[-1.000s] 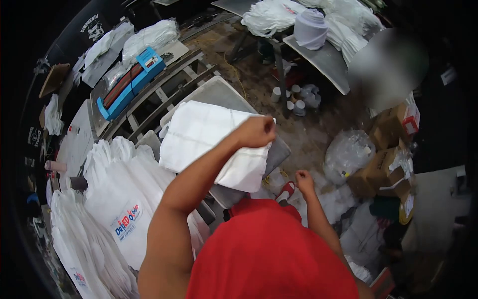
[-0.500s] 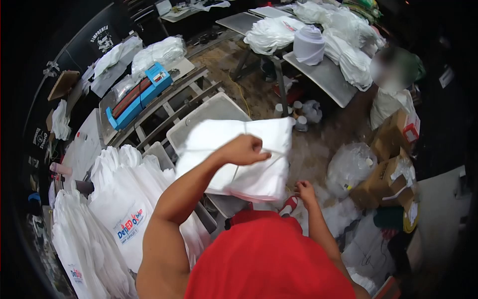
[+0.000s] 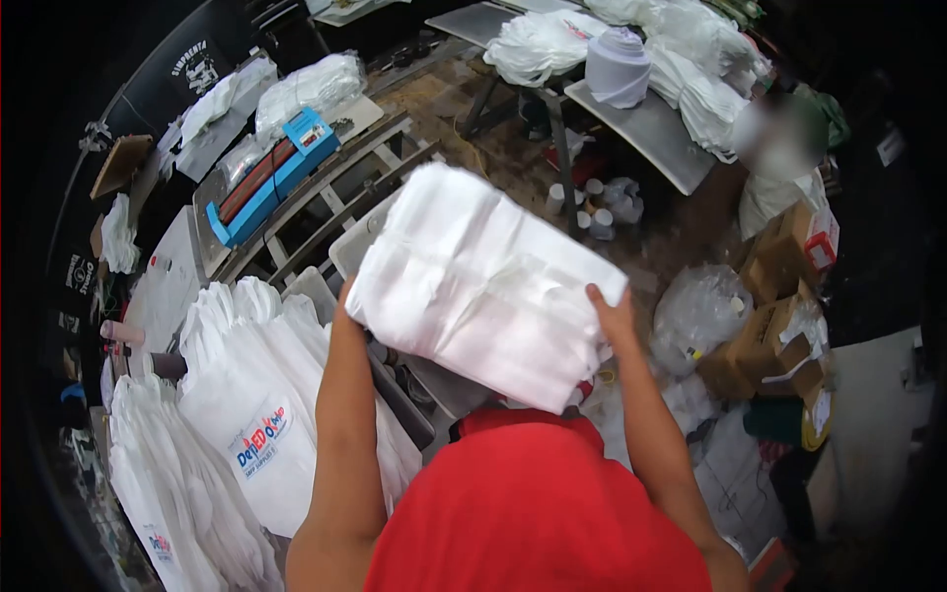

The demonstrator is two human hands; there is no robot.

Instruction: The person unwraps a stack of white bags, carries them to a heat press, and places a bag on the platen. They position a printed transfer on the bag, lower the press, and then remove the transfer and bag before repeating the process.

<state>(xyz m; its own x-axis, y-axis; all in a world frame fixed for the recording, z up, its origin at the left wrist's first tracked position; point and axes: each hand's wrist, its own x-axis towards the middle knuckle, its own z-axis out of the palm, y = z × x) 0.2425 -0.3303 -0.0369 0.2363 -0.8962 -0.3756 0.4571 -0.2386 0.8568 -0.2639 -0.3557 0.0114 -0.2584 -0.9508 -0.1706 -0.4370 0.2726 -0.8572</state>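
Note:
A thick bundle of folded white cloth bags (image 3: 483, 281) is held up in front of my chest, tilted with its right side lower. Crossing creases mark its top face. My right hand (image 3: 614, 316) grips its right edge, thumb on top and the other fingers mostly hidden. My left hand (image 3: 347, 299) holds the left edge; its fingers are largely out of sight behind the cloth. Under the bundle, part of a grey plastic tabletop (image 3: 449, 385) shows.
Printed white bags (image 3: 252, 395) hang at the left. A blue heat sealer (image 3: 271, 183) lies beyond them. White bag piles (image 3: 691, 94) and a cloth roll (image 3: 618, 69) occupy the far table. Cardboard boxes (image 3: 764, 331) and a clear plastic bag (image 3: 700, 311) stand right, near a person (image 3: 784, 187).
My left hand has gone from the string across the bundle's top to its left edge. My right hand has risen to grip the right edge. The bundle has turned, and no string shows now.

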